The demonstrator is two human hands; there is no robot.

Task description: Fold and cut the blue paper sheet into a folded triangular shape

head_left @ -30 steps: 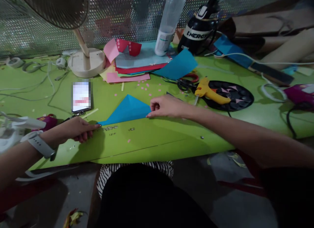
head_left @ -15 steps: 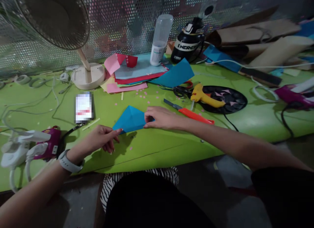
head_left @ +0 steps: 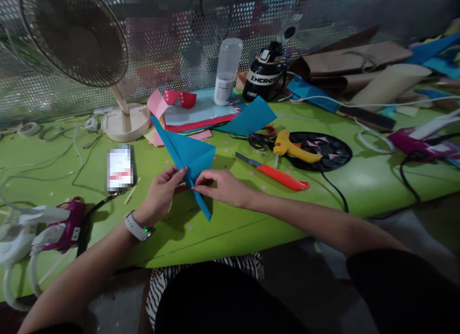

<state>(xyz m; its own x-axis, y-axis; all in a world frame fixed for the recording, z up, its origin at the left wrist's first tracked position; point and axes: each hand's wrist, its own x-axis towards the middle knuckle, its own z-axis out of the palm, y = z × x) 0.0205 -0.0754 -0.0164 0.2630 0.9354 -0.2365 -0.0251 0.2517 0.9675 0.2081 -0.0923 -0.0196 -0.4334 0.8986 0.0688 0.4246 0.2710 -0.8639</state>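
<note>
Both hands are on a folded blue sheet of paper [head_left: 196, 152], raised over the green table [head_left: 230, 228]. It has a narrow folded strip along its near-left edge, running from upper left to lower right, with creases across its wider part. My left hand [head_left: 167, 188] pinches that strip near its middle between thumb and fingers. Just to the right, my right hand [head_left: 221, 186] grips the same strip lower down with thumb and forefinger. A utility knife [head_left: 282, 177] with an orange-red handle lies right of my right hand, its blade pointing left.
A yellow glue gun [head_left: 296, 149] rests on a black round tray [head_left: 334, 152], beside scissors [head_left: 260, 140]. Behind are stacked coloured papers [head_left: 201, 116], a clear bottle [head_left: 227, 75] and a black flask [head_left: 264, 77]. A fan [head_left: 124, 125], phone [head_left: 120, 167] and power plugs [head_left: 53, 224] stand left.
The blue paper has been lifted and turned, so its long edge now slants. My left hand has moved up and right onto the strip; both hands are now close together.
</note>
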